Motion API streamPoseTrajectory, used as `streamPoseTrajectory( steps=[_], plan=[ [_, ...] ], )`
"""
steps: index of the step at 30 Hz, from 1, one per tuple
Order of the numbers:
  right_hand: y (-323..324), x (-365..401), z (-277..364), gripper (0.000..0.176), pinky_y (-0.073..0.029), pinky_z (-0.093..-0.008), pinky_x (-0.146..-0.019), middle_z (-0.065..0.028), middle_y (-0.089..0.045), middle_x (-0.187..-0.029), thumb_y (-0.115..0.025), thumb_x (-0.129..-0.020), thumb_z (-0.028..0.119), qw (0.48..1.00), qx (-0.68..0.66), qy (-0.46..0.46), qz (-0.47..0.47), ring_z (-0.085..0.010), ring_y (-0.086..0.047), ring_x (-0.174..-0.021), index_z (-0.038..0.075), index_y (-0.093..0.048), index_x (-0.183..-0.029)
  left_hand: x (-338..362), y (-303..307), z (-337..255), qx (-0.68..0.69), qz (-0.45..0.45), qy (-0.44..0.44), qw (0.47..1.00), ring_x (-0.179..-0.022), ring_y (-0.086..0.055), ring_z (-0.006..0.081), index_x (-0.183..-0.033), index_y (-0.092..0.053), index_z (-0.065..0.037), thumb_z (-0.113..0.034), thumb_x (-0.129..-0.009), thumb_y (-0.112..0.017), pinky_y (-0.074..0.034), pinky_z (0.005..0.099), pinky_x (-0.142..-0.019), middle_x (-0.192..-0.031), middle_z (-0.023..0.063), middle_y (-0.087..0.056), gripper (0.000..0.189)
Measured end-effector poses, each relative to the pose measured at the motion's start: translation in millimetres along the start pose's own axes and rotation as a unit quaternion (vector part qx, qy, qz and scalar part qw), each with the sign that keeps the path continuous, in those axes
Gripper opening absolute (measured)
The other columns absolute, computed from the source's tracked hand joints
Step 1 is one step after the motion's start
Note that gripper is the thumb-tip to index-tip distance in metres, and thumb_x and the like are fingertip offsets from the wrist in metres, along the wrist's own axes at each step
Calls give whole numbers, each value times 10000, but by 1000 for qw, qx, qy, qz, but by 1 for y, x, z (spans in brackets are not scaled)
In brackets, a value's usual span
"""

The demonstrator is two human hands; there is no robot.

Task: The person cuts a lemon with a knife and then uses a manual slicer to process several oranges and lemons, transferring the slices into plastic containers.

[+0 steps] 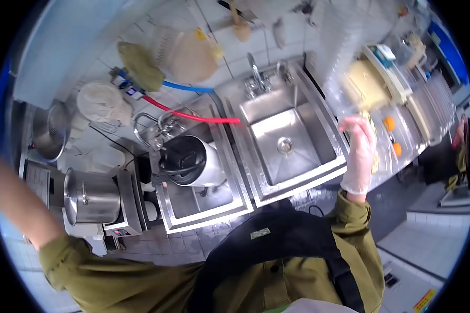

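My right hand [359, 148] wears a clear glove and is raised to the right of the sinks. Its fingers are bent around the lower end of a tall stack of clear plastic containers [342, 57], which is blurred and rises toward the top of the view. Behind the hand, clear bins hold orange round items [389, 124], with a cream-coloured tub [365, 83] beyond them. My left forearm reaches out at the far left, and the hand itself is cut off by the dark edge of the view.
The right sink basin [282, 148] has a tap [254, 70]. In the left basin stands a white and black cylindrical container [193, 160]. A red hose [193, 117] crosses between them. A steel pot [94, 197] is at left. At far right another person [454, 151] is partly visible.
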State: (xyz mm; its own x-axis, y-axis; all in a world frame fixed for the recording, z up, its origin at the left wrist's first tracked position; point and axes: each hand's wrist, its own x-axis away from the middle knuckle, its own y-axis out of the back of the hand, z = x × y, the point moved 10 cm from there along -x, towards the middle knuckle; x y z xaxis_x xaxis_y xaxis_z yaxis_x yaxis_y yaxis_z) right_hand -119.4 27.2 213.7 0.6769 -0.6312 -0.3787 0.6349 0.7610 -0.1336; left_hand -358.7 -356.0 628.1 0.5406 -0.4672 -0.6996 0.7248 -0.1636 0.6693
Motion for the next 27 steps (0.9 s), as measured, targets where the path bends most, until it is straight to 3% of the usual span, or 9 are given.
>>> streamPoseTrajectory(
  steps=[7,10,12,15,17,20,23,25,27],
  plan=[
    [-37,5,-140,198,-434,-252,-796,-36,-621,-882,-529,-891,162,970,-19,-169,172,-111,-558,-843,18,-636,-976,189,110,-94,123,-260,-5,958,-886,-558,175,-937,-576,-70,-228,-867,-599,-434,312,-822,-943,53,-598,174],
    [-73,-28,-220,274,-434,-292,-861,-80,-639,-978,-523,-872,204,950,85,-184,238,-175,-583,-931,17,-624,-1046,258,44,-126,245,-187,89,947,-888,-553,175,-929,-569,-76,-220,-867,-598,-431,313,-828,-942,51,-593,159],
    [-94,-69,-293,300,-441,-336,-872,-131,-643,-1030,-540,-845,222,944,168,-146,245,-254,-588,-1000,14,-630,-1043,292,-59,-152,344,-3,211,915,-889,-551,176,-923,-564,-80,-214,-868,-597,-429,313,-832,-942,49,-589,149],
    [-128,-130,-391,308,-419,-387,-949,-191,-611,-1136,-517,-822,204,925,302,-101,209,-328,-546,-1120,12,-634,-1033,366,-272,-215,505,274,361,735,-925,-557,178,-884,-556,-92,-230,-852,-637,-423,297,-830,-1011,60,-612,163],
    [-155,-168,-407,379,-412,-404,-972,-189,-586,-1159,-514,-802,173,884,394,-65,243,-342,-545,-1111,34,-575,-1149,388,-369,-273,660,263,423,562,-950,-591,150,-911,-535,-115,-295,-863,-649,-453,313,-826,-1078,71,-626,219],
    [-173,-201,-454,488,-442,-419,-927,-191,-561,-1163,-506,-812,181,880,435,9,192,-355,-554,-1076,81,-473,-1289,428,-500,-311,687,262,532,421,-1047,-562,184,-959,-540,-111,-222,-903,-589,-439,354,-922,-1131,77,-613,134],
    [-195,-205,-486,403,-470,-453,-865,-201,-581,-1111,-480,-837,218,817,481,-2,319,-375,-579,-1005,71,-515,-1211,446,-557,-347,751,193,585,237,-1140,-517,202,-1004,-540,-113,-154,-915,-549,-407,376,-992,-1192,54,-591,99],
    [-200,-208,-492,309,-482,-472,-817,-202,-605,-1057,-451,-857,221,837,482,66,252,-397,-590,-960,60,-539,-1106,450,-576,-360,785,116,593,137,-1194,-483,207,-1032,-540,-115,-118,-916,-530,-374,390,-1036,-1243,31,-569,117],
    [-201,-206,-501,251,-468,-464,-838,-204,-600,-1053,-474,-845,186,835,481,17,265,-382,-579,-983,43,-554,-1036,460,-588,-364,765,74,632,103,-1212,-472,203,-1043,-545,-129,-118,-912,-536,-362,401,-1040,-1278,13,-550,132]
  ],
)
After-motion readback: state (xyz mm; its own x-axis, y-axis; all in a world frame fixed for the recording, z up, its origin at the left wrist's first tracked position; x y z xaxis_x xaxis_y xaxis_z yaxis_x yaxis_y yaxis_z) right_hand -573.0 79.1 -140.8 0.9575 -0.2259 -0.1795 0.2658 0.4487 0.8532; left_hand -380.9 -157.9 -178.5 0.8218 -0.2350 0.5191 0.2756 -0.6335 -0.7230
